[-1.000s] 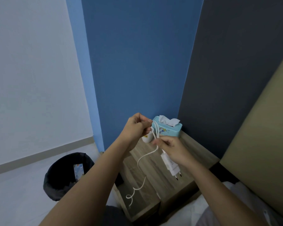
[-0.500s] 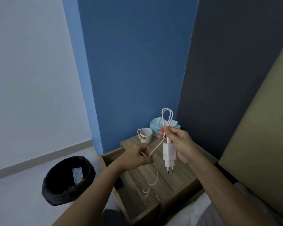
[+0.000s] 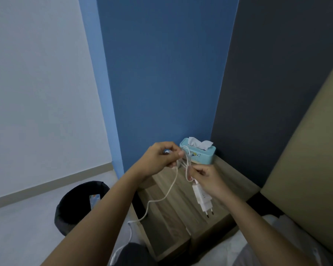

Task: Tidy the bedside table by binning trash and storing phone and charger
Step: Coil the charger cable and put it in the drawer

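Wooden bench point(image 3: 227, 181) sits in a blue-walled corner, tissue box point(image 3: 198, 153) at its far edge. Left hand point(image 3: 160, 160) and right hand point(image 3: 206, 179) each pinch the white charger cable point(image 3: 173, 181); black bin point(image 3: 75, 204) stands left.

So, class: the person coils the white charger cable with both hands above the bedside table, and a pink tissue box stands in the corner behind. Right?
Not quite. In the head view the tissue box is light blue, not pink. The rest holds: left hand and right hand coil the charger cable above the bedside table.

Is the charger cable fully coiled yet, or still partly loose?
Partly loose. A few loops of the cable are gathered between both hands, while a long tail hangs down past the bedside table.
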